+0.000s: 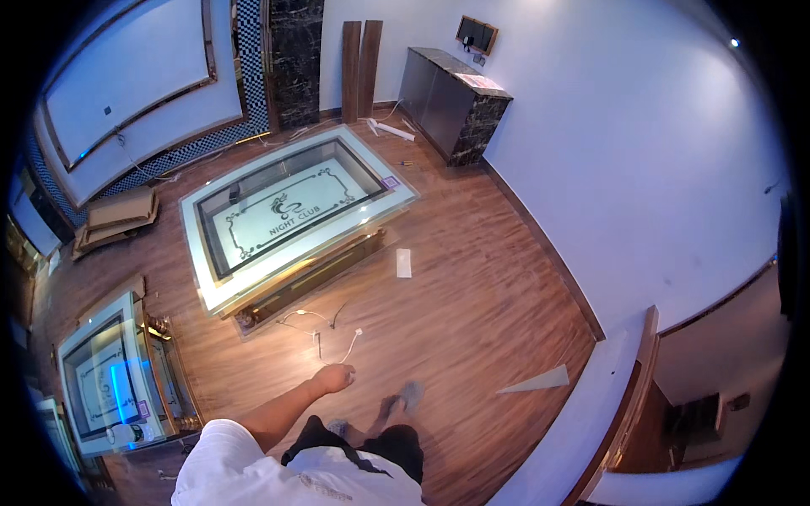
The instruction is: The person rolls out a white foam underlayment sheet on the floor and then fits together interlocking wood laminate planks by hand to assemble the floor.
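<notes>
My left hand (335, 377) hangs at my side over the wooden floor, fingers loosely curled. A thin white cable (353, 346) lies on the floor and runs up to the hand; whether the fingers grip it cannot be made out. My right hand is out of view. My feet (403, 396) stand just right of the hand. Ahead lies a large rectangular glass-topped table (211, 278) with a light frame and an ornamental printed panel, and more white wires (305, 314) trail from its near edge.
A second lit glass-topped table (81, 337) stands at the left. Flat cardboard pieces (118, 215) lie at the far left. A dark marble-look cabinet (451, 105) and two leaning planks (360, 67) are at the back wall. A white strip (404, 262) and a white triangular offcut (540, 381) lie on the floor.
</notes>
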`<state>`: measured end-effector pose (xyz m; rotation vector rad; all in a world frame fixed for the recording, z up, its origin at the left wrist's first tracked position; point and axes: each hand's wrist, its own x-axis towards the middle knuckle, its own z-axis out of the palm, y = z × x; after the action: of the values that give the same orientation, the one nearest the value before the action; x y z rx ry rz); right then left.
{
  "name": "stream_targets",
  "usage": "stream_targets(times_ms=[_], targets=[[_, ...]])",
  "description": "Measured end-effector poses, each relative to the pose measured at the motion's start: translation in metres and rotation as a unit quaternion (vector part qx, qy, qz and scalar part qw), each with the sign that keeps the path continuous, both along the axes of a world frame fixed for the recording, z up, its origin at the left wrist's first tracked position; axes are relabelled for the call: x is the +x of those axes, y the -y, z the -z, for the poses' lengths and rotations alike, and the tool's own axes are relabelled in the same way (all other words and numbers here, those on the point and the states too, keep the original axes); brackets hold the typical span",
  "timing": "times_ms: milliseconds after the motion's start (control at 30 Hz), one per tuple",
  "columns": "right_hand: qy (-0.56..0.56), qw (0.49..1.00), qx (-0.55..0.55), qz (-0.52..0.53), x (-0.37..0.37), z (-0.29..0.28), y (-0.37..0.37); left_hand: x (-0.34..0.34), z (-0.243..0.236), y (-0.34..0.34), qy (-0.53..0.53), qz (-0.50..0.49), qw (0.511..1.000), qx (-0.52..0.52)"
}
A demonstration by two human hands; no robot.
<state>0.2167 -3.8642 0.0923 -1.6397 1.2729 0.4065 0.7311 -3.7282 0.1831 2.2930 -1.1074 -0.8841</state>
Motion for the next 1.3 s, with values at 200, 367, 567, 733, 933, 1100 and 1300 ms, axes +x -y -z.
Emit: stream_targets(times_ms=[200,367,567,733,933,1100,1300], targets=[[-0.023,1.000,-0.003,-0.013,0.045,0.017,0.161,0.051,0.033,0.126,-0.012,0.031,0.997,0.067],[0.009,0.999,-0.036,-0.006,0.087,0.002,0.394,0.081,-0.014,0.232,-0.095,0.045,0.994,-0.037],[0.150,0.969,0.016,0.196,0.270,-0.024,0.664,0.154,-0.033,0.337,-0.006,-0.154,0.986,-0.055],[0.245,0.960,-0.093,0.094,0.444,-0.046,0.776,0.226,0.013,0.396,-0.042,-0.187,0.981,0.023],[0.040,0.992,0.018,-0.121,0.516,-0.010,0.831,0.362,0.021,0.549,-0.032,-0.167,0.984,0.050],[0.008,0.991,0.026,-0.132,0.628,-0.011,0.859,0.494,0.008,0.700,-0.005,-0.121,0.988,-0.098],[0.013,0.988,0.030,-0.150,0.784,0.000,0.965,0.641,0.007,0.797,0.037,-0.142,0.987,-0.065]])
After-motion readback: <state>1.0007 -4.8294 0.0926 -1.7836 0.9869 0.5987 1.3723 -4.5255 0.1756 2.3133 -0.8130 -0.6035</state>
